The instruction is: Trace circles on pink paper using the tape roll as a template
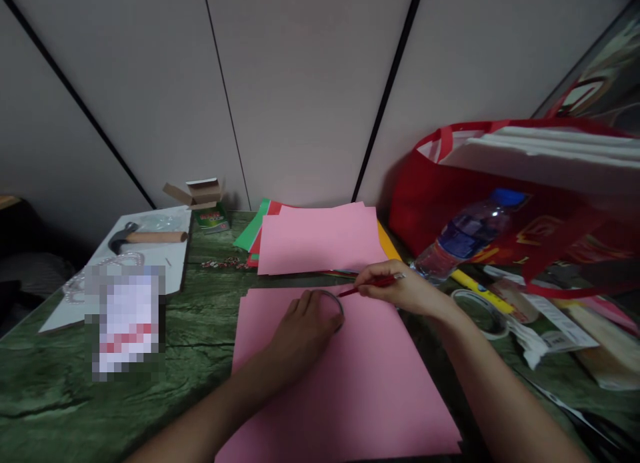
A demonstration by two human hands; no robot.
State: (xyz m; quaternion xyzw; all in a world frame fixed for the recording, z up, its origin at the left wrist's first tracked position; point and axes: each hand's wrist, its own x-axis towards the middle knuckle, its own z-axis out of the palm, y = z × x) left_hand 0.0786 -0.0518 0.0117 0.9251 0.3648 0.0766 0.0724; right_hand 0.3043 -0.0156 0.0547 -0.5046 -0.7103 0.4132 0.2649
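Left hand (303, 326) fingers hold a thin dark-grey ring (342, 309) on large pink paper sheets (350, 389); right hand (400, 288) fingers grip a slim red pencil (386, 280) above the sheets' far edge.

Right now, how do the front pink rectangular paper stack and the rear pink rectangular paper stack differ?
The front stack looks larger in view than the rear stack. The front stack lies beneath the left hand; the rear stack does not. The rear stack overlaps a bright green sheet; the front stack doesn't. Both are pink.
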